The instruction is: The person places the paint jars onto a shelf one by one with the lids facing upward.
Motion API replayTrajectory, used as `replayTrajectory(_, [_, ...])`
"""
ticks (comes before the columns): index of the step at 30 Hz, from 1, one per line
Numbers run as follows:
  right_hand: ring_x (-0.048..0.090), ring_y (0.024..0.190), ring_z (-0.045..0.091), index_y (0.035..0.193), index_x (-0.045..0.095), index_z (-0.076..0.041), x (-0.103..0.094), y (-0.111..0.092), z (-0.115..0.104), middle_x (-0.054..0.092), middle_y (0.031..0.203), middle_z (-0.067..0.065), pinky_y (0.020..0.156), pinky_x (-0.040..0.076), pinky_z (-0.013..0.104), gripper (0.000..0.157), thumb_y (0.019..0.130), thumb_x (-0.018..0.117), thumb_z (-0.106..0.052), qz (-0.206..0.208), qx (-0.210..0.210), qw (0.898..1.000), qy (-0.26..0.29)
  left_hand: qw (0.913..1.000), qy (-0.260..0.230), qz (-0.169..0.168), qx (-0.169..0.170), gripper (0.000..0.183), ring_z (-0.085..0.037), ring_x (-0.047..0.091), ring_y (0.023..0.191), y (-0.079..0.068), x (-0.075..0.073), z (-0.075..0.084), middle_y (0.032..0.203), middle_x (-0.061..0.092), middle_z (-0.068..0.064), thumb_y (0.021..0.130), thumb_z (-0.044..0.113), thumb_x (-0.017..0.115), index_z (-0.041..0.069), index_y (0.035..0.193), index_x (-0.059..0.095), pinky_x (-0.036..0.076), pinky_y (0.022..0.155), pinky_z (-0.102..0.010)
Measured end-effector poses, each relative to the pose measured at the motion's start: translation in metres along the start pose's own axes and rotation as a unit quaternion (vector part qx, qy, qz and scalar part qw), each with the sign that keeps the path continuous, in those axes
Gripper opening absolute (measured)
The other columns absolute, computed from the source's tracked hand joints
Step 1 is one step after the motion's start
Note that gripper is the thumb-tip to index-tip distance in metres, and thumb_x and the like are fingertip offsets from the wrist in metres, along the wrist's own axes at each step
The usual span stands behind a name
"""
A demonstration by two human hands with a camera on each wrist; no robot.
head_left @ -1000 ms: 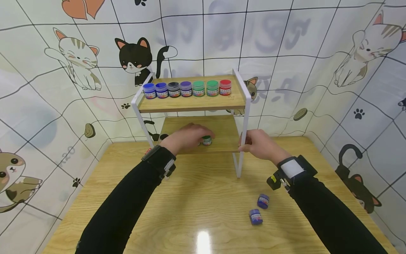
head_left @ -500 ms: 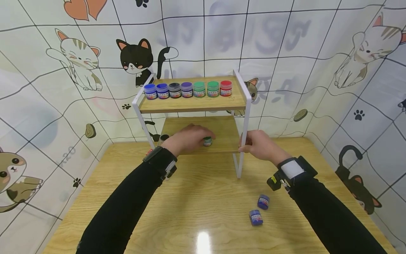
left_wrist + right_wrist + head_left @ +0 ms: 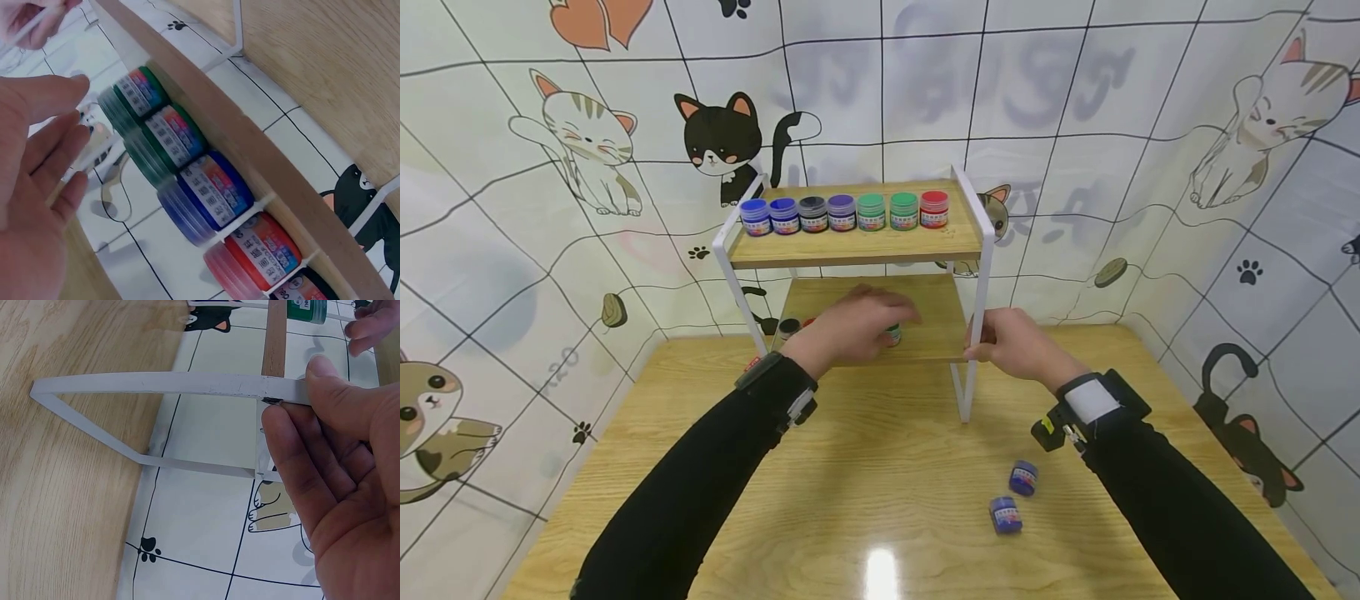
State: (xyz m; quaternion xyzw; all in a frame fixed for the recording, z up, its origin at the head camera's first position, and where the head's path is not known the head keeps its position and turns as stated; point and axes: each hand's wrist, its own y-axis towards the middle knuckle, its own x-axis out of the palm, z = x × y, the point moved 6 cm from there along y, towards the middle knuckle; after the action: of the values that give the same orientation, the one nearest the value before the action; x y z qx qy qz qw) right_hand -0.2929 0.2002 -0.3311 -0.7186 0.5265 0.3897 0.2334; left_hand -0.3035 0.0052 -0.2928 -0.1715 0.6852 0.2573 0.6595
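Note:
On the lower board of a two-tier rack stands a row of small paint jars. In the left wrist view the row has a green jar, another green jar, a blue jar, a red jar and a black-labelled end jar. My left hand hovers in front of this row, fingers loose and apart from the end green jar, hiding most jars in the head view. My right hand pinches the rack's white right leg between thumb and fingers.
Several paint jars with blue, black, purple, green and red lids line the top board. Two blue-purple jars, one upright-looking and one tilted, lie on the wooden table at right. A cat-print wall covering surrounds the table.
My left hand has drawn off the end green jar and risen slightly, uncovering a red lid at left. The jar stays on the lower board. My right hand keeps its grip on the leg.

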Motion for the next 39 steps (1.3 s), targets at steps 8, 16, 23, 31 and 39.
replayTrajectory(8, [0.064,0.078,0.017,0.092,0.067,-0.006,0.001,0.0,0.0,0.07,0.085,0.006,0.07,0.053,0.034,0.006,0.089,0.07,-0.01,0.003,-0.008,1.0,0.002,0.9938,0.037,0.059,0.087,0.031,-0.015,0.057,0.122,-0.015,0.01,0.031,0.126,0.065,0.003,0.093,0.012,0.064,0.018,0.124,0.065,0.041,0.11,-0.037])
replayTrajectory(16, [0.064,0.077,0.017,0.091,0.067,-0.006,-0.001,0.003,0.0,0.07,0.084,0.006,0.069,0.053,0.033,0.006,0.088,0.071,-0.01,0.01,-0.014,1.0,-0.009,0.9907,0.037,0.013,0.131,0.028,-0.013,0.059,0.12,-0.029,0.04,0.059,0.123,0.066,0.005,0.095,0.017,0.062,0.019,0.123,0.064,0.043,0.108,-0.037])
replayTrajectory(23, [0.064,0.079,0.019,0.093,0.066,-0.006,-0.002,0.001,-0.001,0.07,0.086,0.007,0.071,0.053,0.035,0.008,0.089,0.07,-0.011,0.006,-0.002,1.0,-0.009,0.9882,-0.002,-0.008,0.153,0.03,-0.009,0.06,0.116,-0.034,0.066,0.081,0.12,0.067,0.01,0.093,0.019,0.066,0.024,0.122,0.065,0.045,0.102,-0.031])
replayTrajectory(31, [0.064,0.079,0.019,0.093,0.066,-0.006,-0.001,0.0,0.0,0.07,0.086,0.007,0.072,0.053,0.035,0.007,0.09,0.069,-0.011,0.004,0.0,1.0,-0.005,0.9824,-0.02,-0.023,0.184,0.033,-0.007,0.06,0.116,-0.036,0.103,0.104,0.12,0.067,0.011,0.091,0.024,0.069,0.026,0.124,0.064,0.044,0.105,-0.028])
replayTrajectory(39, [0.065,0.083,0.018,0.093,0.066,-0.006,0.001,0.0,0.001,0.071,0.088,0.007,0.074,0.055,0.036,0.008,0.091,0.069,-0.013,0.0,0.003,1.0,0.008,0.98,-0.02,-0.06,0.189,0.034,-0.002,0.059,0.116,-0.036,0.133,0.12,0.124,0.064,0.014,0.095,0.028,0.064,0.029,0.129,0.061,0.045,0.101,-0.024])
